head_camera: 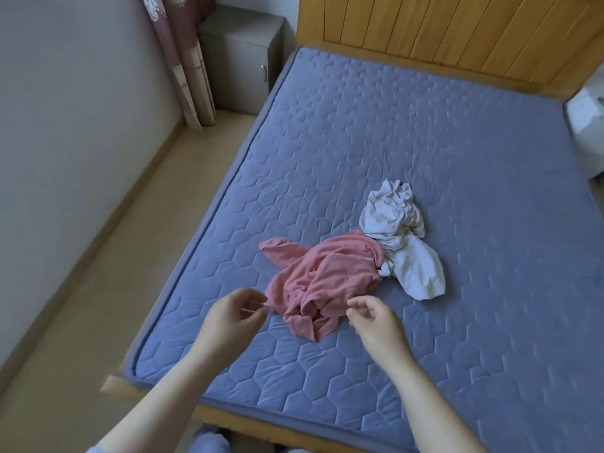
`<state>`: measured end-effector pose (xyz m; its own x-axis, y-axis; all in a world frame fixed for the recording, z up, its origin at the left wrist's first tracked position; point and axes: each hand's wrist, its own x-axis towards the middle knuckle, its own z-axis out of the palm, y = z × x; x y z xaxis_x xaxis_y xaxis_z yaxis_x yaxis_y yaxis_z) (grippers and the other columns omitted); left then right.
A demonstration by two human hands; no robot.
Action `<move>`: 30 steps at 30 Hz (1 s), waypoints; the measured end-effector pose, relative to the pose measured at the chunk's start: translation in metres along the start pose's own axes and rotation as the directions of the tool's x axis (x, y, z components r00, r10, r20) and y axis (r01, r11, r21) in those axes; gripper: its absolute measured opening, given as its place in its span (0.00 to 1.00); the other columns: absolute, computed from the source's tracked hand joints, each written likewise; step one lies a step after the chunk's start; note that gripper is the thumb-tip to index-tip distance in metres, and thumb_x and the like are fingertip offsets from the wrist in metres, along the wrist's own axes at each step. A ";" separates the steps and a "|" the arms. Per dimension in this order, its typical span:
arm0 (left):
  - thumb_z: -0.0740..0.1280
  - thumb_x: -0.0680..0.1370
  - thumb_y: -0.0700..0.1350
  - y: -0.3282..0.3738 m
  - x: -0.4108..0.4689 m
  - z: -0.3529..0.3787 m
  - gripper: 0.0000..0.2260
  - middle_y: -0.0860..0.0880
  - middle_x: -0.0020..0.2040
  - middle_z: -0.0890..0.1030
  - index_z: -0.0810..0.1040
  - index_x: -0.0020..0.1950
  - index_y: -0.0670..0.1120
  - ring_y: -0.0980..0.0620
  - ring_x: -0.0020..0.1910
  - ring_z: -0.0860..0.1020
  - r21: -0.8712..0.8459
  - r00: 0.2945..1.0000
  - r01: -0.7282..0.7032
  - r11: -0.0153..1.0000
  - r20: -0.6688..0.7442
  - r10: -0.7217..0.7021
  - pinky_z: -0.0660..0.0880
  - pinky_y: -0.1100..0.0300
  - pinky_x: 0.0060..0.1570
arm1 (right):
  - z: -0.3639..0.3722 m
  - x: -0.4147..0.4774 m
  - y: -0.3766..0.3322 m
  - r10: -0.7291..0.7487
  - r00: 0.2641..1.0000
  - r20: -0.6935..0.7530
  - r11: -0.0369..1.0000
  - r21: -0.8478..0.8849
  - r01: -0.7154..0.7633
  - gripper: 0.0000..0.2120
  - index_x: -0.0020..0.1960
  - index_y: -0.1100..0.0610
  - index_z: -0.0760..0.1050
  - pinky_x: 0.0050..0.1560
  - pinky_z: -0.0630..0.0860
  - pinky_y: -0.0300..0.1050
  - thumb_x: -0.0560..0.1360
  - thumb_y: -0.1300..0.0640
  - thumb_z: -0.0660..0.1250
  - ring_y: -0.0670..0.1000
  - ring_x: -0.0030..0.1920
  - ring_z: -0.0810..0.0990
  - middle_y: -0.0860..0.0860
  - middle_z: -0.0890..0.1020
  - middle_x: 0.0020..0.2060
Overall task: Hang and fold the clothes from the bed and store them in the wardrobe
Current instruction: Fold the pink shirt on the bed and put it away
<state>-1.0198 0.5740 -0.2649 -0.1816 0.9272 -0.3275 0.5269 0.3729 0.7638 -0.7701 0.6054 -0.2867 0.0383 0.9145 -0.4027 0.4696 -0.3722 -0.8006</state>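
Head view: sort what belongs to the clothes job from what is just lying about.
Job: pink garment, white garment, both crumpled on the bed; left hand, right hand, by the pink one.
Lying about: grey cabinet, curtain, headboard.

A home bedroom: quilted bed (392, 142), wooden headboard (441, 31) (curtain (183, 60) beside).
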 end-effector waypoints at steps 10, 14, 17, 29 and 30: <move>0.68 0.76 0.46 -0.056 0.074 0.023 0.03 0.55 0.44 0.81 0.78 0.49 0.52 0.60 0.41 0.79 0.183 0.961 0.007 0.983 0.270 -0.057 0.69 0.70 0.36 | 0.061 0.021 0.050 0.217 0.972 -0.091 0.976 -0.011 -0.219 0.05 0.47 0.49 0.78 0.48 0.73 0.38 0.76 0.58 0.67 0.45 0.47 0.80 0.46 0.82 0.44; 0.70 0.76 0.51 -0.087 0.098 0.052 0.08 0.53 0.44 0.81 0.77 0.52 0.51 0.58 0.40 0.79 0.192 0.953 0.033 0.981 0.291 -0.089 0.69 0.66 0.35 | 0.077 0.046 0.087 0.247 0.966 -0.079 0.963 -0.094 -0.254 0.05 0.47 0.48 0.77 0.42 0.70 0.31 0.76 0.58 0.67 0.41 0.43 0.78 0.42 0.80 0.41; 0.70 0.75 0.52 -0.113 0.113 0.078 0.10 0.55 0.44 0.81 0.76 0.53 0.51 0.59 0.40 0.78 0.208 0.949 0.067 0.976 0.288 -0.126 0.70 0.64 0.36 | 0.088 0.071 0.116 0.252 0.966 -0.053 0.949 -0.185 -0.257 0.05 0.47 0.49 0.77 0.37 0.68 0.25 0.76 0.58 0.67 0.39 0.40 0.77 0.41 0.79 0.40; 0.70 0.76 0.51 -0.191 0.150 0.182 0.14 0.53 0.56 0.77 0.77 0.59 0.49 0.57 0.43 0.79 0.241 0.937 0.048 0.969 0.325 -0.127 0.74 0.60 0.48 | 0.107 0.149 0.217 0.267 0.963 -0.047 0.885 -0.384 -0.264 0.13 0.60 0.56 0.77 0.55 0.72 0.43 0.76 0.60 0.66 0.54 0.57 0.78 0.54 0.78 0.59; 0.70 0.76 0.50 -0.194 0.154 0.189 0.14 0.52 0.58 0.75 0.77 0.61 0.50 0.57 0.43 0.79 0.232 0.932 0.016 0.973 0.349 -0.098 0.75 0.60 0.50 | 0.110 0.153 0.224 0.259 0.966 -0.030 0.881 -0.403 -0.248 0.14 0.61 0.56 0.77 0.56 0.71 0.43 0.76 0.60 0.66 0.54 0.58 0.78 0.55 0.76 0.61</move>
<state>-0.9926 0.6378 -0.5684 0.0686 0.8157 -0.5744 0.7024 0.3694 0.6084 -0.7561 0.6450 -0.5763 0.1847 0.7915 -0.5826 0.7597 -0.4910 -0.4262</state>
